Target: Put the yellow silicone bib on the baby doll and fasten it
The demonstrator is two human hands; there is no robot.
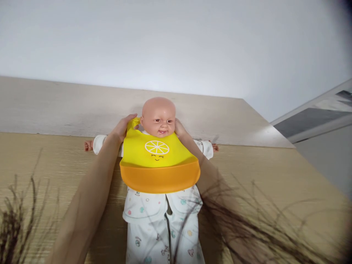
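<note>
A baby doll in white patterned clothes lies on its back with its arms stretched out sideways. Over its chest is a yellow bib with a lemon-slice face and an orange catch pocket along the bottom. My left hand grips the bib's neck strap, beside the doll's head on the left. On the other side, my right hand reaches behind the doll's neck. Its fingers are hidden by the head, so what they hold does not show.
The doll lies on a light wooden table. A pale raised board runs along the back, with a white wall behind it. Dark strands of hair hang across the lower view.
</note>
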